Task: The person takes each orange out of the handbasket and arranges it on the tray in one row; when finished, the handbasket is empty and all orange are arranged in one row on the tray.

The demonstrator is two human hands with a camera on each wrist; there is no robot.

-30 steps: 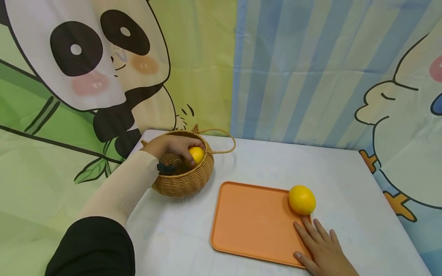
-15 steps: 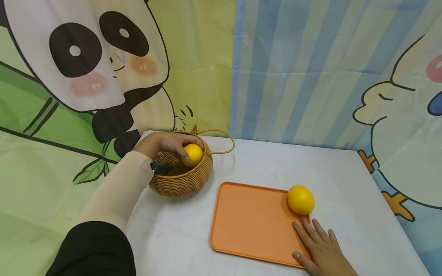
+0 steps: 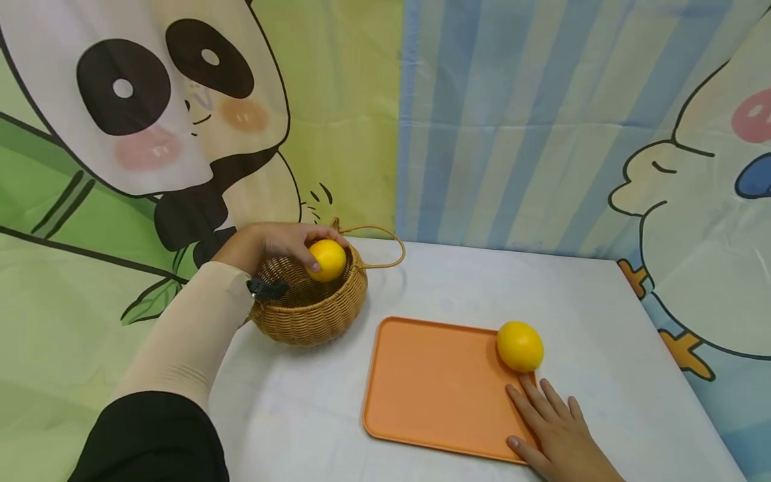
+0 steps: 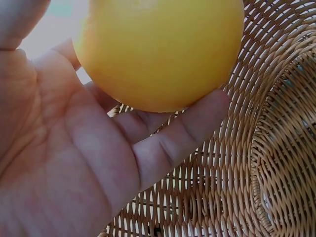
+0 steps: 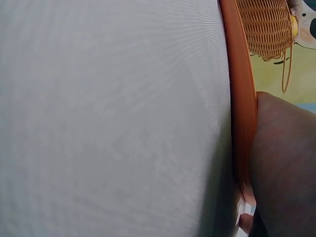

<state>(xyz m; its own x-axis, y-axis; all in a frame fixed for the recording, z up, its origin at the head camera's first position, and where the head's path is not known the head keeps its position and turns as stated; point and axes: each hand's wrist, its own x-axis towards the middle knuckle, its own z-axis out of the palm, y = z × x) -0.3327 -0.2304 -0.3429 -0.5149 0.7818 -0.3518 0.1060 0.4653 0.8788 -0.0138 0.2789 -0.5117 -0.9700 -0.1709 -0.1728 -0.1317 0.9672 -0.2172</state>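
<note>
Right hand (image 3: 558, 432): spread wide, resting over the right edge of the tray (image 3: 440, 388)
Fruit (image 3: 520, 346): sitting right there on the far right corner
Left hand (image 3: 283, 241): curled round a second fruit (image 3: 328, 261), up at the mouth of the basket (image 3: 307, 325)

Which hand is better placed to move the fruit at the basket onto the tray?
Likely the left hand: its fingers grip that yellow fruit at the wicker basket; the right hand rests on the orange tray.
</note>
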